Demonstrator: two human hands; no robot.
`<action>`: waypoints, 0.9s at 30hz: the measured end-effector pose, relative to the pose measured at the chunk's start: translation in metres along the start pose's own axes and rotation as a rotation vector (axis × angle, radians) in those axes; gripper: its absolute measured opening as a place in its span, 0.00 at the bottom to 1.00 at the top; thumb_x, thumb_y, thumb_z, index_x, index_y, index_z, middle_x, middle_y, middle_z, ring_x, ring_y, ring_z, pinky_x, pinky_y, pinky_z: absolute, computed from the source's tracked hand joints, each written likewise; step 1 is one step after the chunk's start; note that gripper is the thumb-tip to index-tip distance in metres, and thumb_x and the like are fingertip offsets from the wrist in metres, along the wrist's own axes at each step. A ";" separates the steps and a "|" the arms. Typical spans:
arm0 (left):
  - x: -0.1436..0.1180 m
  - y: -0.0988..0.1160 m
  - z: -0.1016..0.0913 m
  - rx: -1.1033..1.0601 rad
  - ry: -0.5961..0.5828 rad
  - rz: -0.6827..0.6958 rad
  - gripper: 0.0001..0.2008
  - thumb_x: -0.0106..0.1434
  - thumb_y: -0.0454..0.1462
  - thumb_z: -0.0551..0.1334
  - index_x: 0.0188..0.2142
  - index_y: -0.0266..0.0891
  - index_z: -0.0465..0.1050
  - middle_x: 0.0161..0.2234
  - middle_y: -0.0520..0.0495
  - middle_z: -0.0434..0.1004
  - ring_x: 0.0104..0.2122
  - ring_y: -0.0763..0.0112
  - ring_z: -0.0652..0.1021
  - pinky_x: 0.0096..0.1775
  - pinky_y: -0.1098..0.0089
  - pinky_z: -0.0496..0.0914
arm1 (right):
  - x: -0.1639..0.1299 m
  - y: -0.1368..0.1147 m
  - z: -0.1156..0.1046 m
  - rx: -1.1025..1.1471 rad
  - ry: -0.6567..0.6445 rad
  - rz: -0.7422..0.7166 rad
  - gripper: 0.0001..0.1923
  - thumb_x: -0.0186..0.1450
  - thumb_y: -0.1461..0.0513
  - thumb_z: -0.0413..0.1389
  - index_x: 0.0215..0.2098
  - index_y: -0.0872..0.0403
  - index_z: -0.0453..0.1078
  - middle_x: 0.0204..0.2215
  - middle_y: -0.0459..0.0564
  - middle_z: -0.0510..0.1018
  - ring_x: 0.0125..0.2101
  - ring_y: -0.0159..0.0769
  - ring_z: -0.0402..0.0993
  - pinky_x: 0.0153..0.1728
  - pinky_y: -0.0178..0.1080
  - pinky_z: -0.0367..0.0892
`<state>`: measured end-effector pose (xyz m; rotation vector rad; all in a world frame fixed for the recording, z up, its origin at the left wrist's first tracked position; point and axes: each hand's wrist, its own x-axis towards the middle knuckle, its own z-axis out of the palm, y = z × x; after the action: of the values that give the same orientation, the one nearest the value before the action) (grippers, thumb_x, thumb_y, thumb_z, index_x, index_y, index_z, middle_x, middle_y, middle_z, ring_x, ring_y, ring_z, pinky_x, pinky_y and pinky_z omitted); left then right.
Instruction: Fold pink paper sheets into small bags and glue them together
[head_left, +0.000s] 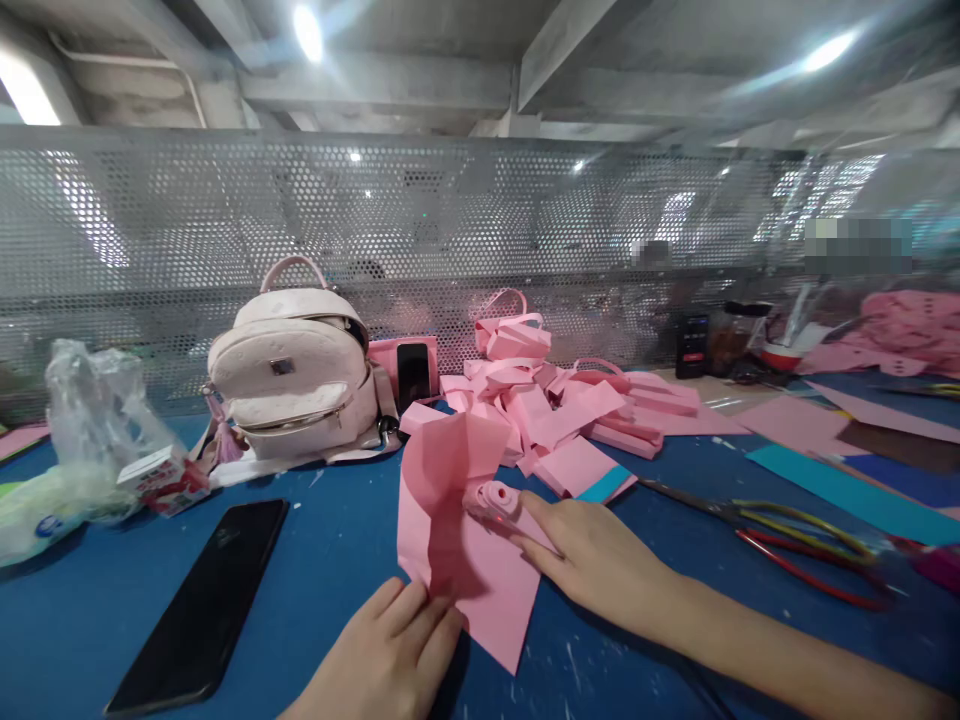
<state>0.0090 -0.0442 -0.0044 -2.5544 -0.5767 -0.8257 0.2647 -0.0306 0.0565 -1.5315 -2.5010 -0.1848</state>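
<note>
A pink paper sheet [457,520] lies bent on the blue table [315,560], its far part standing up and a small rolled curl at its right edge. My left hand [386,650] presses its fingertips on the sheet's near left edge. My right hand [592,555] lies flat on the sheet's right side, fingers touching the rolled curl [495,498]. Neither hand grips anything.
A pile of folded pink paper pieces [555,400] sits behind the sheet. A pale pink backpack [296,370], a black phone [199,605] and a plastic bag [82,450] lie to the left. Scissors [787,530] and coloured paper sheets lie at right. A perforated metal screen [480,230] backs the table.
</note>
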 end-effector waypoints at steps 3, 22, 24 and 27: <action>0.000 -0.001 -0.001 0.019 0.000 0.008 0.19 0.74 0.32 0.45 0.45 0.34 0.75 0.39 0.47 0.83 0.32 0.67 0.74 0.36 0.66 0.68 | -0.001 0.000 -0.002 -0.027 -0.013 0.014 0.17 0.72 0.57 0.49 0.55 0.55 0.69 0.28 0.53 0.81 0.27 0.46 0.79 0.25 0.38 0.58; 0.001 -0.001 0.001 0.028 0.027 0.008 0.21 0.75 0.33 0.43 0.43 0.34 0.75 0.36 0.47 0.83 0.30 0.69 0.74 0.34 0.67 0.67 | -0.010 0.008 -0.022 0.369 -0.092 0.112 0.18 0.71 0.56 0.50 0.56 0.48 0.71 0.41 0.53 0.83 0.40 0.47 0.80 0.40 0.41 0.72; 0.002 -0.001 0.000 0.024 0.027 0.007 0.21 0.75 0.33 0.43 0.43 0.34 0.75 0.36 0.47 0.83 0.29 0.69 0.74 0.34 0.67 0.67 | -0.011 0.008 -0.023 0.419 -0.117 0.131 0.18 0.71 0.55 0.50 0.56 0.47 0.71 0.44 0.53 0.82 0.42 0.47 0.80 0.42 0.42 0.72; 0.003 -0.001 0.001 0.021 0.034 0.006 0.20 0.75 0.33 0.44 0.43 0.34 0.75 0.37 0.47 0.83 0.30 0.68 0.74 0.34 0.67 0.66 | -0.012 0.008 -0.028 0.479 -0.157 0.157 0.19 0.70 0.53 0.50 0.55 0.47 0.72 0.48 0.52 0.80 0.46 0.49 0.78 0.47 0.45 0.70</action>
<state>0.0109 -0.0423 -0.0030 -2.5169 -0.5647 -0.8548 0.2799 -0.0433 0.0804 -1.5636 -2.2856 0.5377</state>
